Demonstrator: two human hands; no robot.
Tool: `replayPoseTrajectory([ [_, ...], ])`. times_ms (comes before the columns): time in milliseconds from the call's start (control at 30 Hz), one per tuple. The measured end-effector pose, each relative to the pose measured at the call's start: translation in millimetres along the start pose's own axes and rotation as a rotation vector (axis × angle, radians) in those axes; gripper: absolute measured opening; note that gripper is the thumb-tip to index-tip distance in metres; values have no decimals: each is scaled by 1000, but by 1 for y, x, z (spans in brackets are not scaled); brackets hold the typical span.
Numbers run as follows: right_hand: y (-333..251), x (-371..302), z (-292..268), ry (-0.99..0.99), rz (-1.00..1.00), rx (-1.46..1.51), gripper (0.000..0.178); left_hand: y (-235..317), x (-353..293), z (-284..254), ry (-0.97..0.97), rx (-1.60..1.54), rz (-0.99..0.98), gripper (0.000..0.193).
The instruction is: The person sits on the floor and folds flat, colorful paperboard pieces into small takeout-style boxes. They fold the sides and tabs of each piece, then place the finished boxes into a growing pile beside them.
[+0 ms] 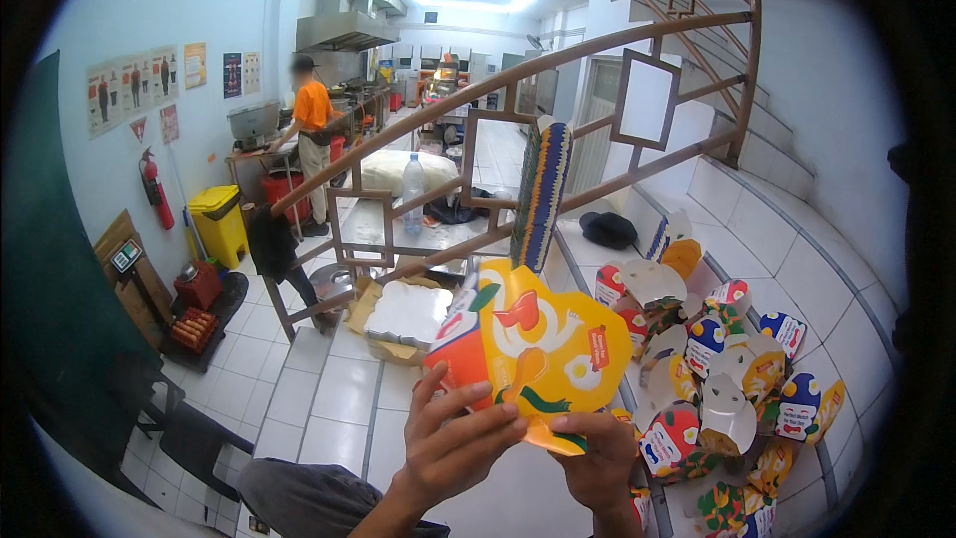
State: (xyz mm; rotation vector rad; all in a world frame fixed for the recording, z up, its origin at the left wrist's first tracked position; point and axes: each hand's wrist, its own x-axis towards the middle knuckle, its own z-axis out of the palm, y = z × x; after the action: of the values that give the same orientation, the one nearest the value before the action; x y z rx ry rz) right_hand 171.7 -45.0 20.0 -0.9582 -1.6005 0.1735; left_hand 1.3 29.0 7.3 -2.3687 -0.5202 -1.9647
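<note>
A yellow and red cardboard food box (558, 349), printed with egg and noodle pictures, is held up in front of me between both hands. My left hand (460, 430) grips its lower left part, with the fingers spread along the red side. At the lower right edge, my right hand (599, 453) pinches the yellow panel, its thumb on the face. Just behind the box, a tall stack of flat box blanks (543, 194) stands against the railing. To the right, many folded boxes (702, 379) lie heaped on the white tiled steps, their flaps standing up.
An open carton (406, 311) with white contents sits beyond my left hand. The brown stair railing (448, 100) crosses ahead; behind it stand a table with a plastic bottle (412, 191) and a person in an orange shirt (312, 108). A black cap (608, 230) rests on a step.
</note>
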Motion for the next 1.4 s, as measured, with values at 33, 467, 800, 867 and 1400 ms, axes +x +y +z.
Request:
replayPoseTrajectory([
  [33,-2,-1,-1,-13,2,22,35,0,-2,1,8,-13,17,28],
  [467,-14,28,-35,-445,45,-80,27,2,25,-32,-162,30,-399,63],
  [800,-26,57,-27,-590,-4,-23,24,-20,18,-47,-828,-954,-675,47],
  [867,-28,56,-28,-551,-9,-71,22,-17,13,-43,-734,-1039,-758,46],
  [1400,-19,63,-20,-511,-1,239,35,-28,7,-44,-708,-1126,-770,50],
])
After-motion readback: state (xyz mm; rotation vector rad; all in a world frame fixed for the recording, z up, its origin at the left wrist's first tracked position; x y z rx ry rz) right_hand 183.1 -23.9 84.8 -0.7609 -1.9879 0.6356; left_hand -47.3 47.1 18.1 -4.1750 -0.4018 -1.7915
